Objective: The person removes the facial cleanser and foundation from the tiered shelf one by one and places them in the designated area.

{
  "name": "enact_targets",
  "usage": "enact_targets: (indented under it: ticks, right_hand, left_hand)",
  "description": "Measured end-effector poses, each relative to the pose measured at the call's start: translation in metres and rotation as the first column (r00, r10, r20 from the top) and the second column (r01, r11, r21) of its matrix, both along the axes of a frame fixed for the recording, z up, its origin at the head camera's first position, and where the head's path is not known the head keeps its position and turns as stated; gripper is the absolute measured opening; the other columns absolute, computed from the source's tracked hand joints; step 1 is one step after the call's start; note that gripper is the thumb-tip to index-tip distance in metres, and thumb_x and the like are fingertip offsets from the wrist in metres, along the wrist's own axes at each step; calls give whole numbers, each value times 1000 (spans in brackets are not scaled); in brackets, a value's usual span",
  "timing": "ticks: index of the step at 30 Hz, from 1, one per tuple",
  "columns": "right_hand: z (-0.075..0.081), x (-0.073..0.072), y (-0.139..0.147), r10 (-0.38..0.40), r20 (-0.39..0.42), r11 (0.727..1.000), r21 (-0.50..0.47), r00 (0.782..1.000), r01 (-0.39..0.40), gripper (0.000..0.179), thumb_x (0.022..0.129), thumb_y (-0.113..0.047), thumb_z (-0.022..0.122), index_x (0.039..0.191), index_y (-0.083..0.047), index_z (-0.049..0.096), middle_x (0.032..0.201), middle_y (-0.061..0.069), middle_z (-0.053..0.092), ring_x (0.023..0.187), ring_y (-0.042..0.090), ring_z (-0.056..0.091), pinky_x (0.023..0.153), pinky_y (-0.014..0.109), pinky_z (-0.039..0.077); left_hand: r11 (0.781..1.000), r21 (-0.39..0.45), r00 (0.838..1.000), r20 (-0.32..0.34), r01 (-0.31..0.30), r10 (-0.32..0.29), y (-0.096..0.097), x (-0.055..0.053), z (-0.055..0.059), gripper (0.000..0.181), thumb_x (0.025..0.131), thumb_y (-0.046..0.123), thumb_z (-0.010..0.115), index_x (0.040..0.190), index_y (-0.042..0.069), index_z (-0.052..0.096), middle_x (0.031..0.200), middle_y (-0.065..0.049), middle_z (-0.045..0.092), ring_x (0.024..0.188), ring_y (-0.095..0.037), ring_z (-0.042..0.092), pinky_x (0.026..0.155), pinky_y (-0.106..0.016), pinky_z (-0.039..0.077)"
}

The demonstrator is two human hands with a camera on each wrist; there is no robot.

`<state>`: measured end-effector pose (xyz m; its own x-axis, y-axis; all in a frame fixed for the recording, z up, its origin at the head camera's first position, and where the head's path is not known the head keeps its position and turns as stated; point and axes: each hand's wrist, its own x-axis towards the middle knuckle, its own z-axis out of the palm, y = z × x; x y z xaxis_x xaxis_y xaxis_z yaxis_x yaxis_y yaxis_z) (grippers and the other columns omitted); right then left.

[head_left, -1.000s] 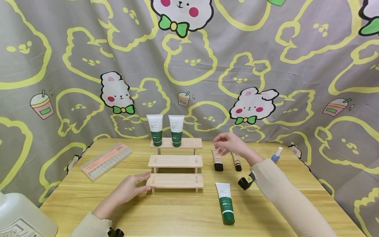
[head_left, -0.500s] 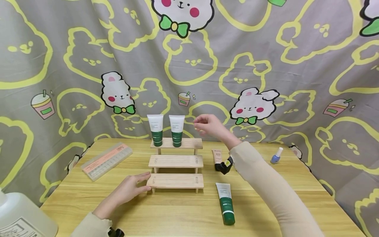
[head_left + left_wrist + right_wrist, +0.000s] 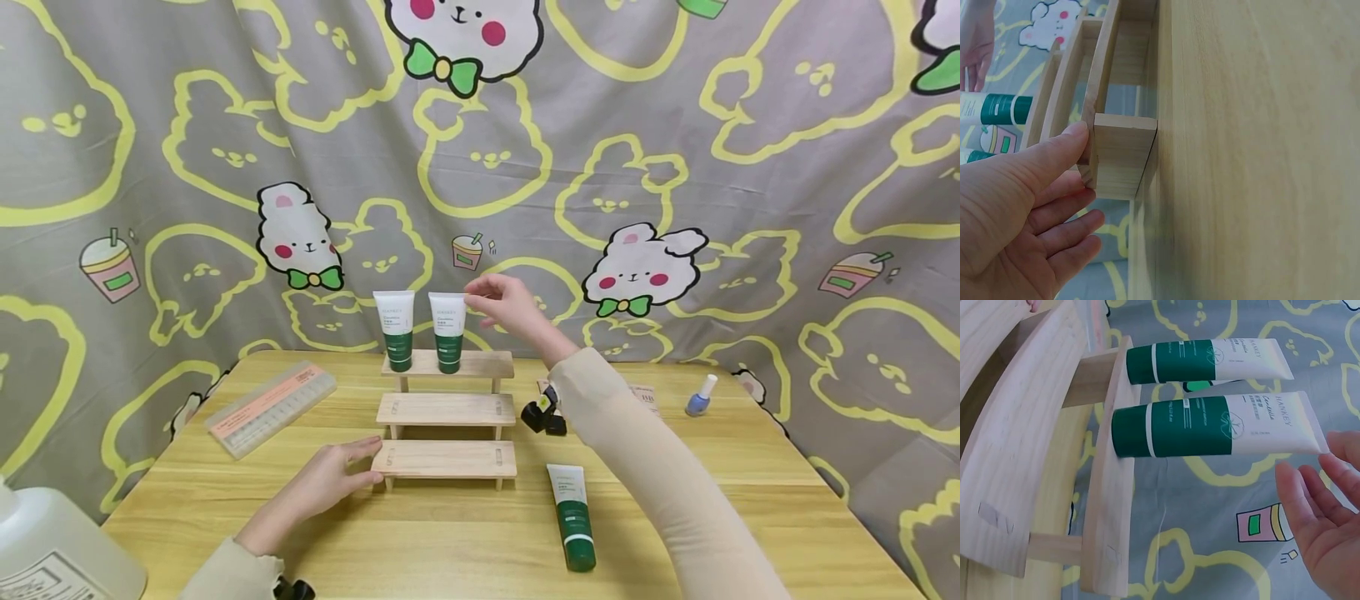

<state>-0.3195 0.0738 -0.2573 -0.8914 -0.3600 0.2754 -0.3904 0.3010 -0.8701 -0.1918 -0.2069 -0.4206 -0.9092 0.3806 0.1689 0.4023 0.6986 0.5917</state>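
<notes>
A three-step wooden display stand (image 3: 446, 408) stands on the table. On its top step two white-and-green squeeze tubes stand on their caps, the left tube (image 3: 393, 329) beside the right tube (image 3: 447, 332). My left hand (image 3: 330, 479) pinches the left end of the lowest step, its thumb (image 3: 1063, 147) on the board in the left wrist view. My right hand (image 3: 513, 308) is at the upper right corner of the right tube. In the right wrist view, a fingertip meets that corner while the thumb (image 3: 1288, 481) stays apart from the tube. A third tube (image 3: 573, 517) lies in front, right of the stand.
A clear plastic case (image 3: 270, 408) with a pink label lies left of the stand. A large translucent jug (image 3: 67, 546) stands at the front left. Small BB cream tubes (image 3: 643, 396) lie partly hidden under the right sleeve. A blue nail polish bottle (image 3: 697, 402) stands at the right.
My right hand has moved left and up from above the BB cream tubes to the right tube on the top step. The left hand has stayed at the stand.
</notes>
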Motion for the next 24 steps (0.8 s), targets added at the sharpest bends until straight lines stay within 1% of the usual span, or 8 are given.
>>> enact_targets:
  ticks: [5,9,11,16,21,24]
  right_hand:
    - [-4,-2,-5,-6,-4,1000,-19,1000,5,20,90,-14,61,104,0,61,95,11,63,93,31,59,71,43,55]
    - [-8,-1,-7,-20,-14,999,-50,1000,19,17,90,-11,60,102,2,61,93,13,63,93,34,58,73,48,53]
    - [-9,-1,-8,-32,-20,998,-59,999,30,16,90,-11,60,101,2,62,92,13,63,91,34,59,73,48,53]
    - [-9,-2,-9,-45,-22,997,-69,999,44,15,91,-9,59,99,2,62,90,12,64,88,33,59,71,46,54]
    - [-10,-2,-9,-41,-27,997,-74,999,39,14,91,-8,58,98,3,62,89,13,64,89,37,59,71,46,55]
    - [-11,-2,-10,-46,-26,996,-74,999,44,13,91,-8,59,97,3,62,87,12,63,87,34,59,68,42,56]
  left_hand:
    - [1000,1,1000,6,-7,7,0,-1,-1,54,84,28,67,124,-5,54,131,-20,48,118,-37,45,97,-50,36]
    - [1000,5,1000,8,-5,5,0,-1,-1,54,84,28,67,124,-6,54,130,-20,48,118,-38,45,97,-50,36]
    - [1000,7,1000,6,-1,1,0,-2,-1,54,84,28,68,124,-6,54,130,-21,48,118,-38,45,97,-50,36]
    - [1000,8,1000,4,1,-1,1,-2,0,54,83,27,68,123,-6,54,130,-21,48,118,-39,45,97,-50,36]
    - [1000,5,1000,8,0,-1,1,-1,0,54,84,28,67,123,-6,54,130,-21,48,118,-38,45,97,-50,36]
    - [1000,4,1000,7,0,0,0,-1,0,54,84,28,67,123,-6,55,130,-21,48,118,-39,45,97,-50,37]
